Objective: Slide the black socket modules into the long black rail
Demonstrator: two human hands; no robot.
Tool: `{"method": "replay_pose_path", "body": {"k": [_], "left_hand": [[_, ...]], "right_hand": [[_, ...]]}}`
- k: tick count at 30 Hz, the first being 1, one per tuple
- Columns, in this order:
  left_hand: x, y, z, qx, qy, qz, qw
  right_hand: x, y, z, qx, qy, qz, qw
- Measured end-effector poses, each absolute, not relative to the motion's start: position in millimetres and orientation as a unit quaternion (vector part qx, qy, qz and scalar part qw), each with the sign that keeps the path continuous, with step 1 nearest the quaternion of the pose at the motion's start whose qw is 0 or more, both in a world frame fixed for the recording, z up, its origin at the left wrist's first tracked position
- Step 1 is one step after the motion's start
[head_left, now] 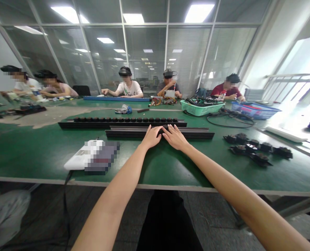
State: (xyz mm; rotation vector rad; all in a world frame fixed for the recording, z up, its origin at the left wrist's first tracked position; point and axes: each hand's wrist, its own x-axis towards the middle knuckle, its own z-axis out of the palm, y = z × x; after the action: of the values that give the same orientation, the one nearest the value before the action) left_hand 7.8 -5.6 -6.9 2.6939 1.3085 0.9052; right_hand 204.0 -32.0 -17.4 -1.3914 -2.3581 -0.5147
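Observation:
A long black rail [128, 132] with a grey inner channel lies across the table in front of me. My left hand [152, 136] and my right hand [175, 137] meet over its middle, fingertips almost touching. Between them a small black part [165, 127] sits in the channel, and the fingers of both hands close in on it from either side. My hands cover most of its shape. Just behind lies a second black rail [118, 124], topped by a row of several similar black parts.
Several loose black parts [257, 147] lie to the right. A white device [79, 158] with a cable sits at left. Farther back are a green basket [202, 108] of cables, a blue basket [254, 109], a crumpled cloth [124, 109] and several people seated across the table.

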Motion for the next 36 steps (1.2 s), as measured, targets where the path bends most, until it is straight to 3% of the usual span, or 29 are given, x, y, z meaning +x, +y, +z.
{"method": "replay_pose_path", "body": {"k": [36], "left_hand": [[7.4,-6.4,-5.9,0.861,0.433,0.266,-0.002]], "right_hand": [[222.7,-33.0,-8.7,-0.534,-0.812,-0.137,0.193]]}}
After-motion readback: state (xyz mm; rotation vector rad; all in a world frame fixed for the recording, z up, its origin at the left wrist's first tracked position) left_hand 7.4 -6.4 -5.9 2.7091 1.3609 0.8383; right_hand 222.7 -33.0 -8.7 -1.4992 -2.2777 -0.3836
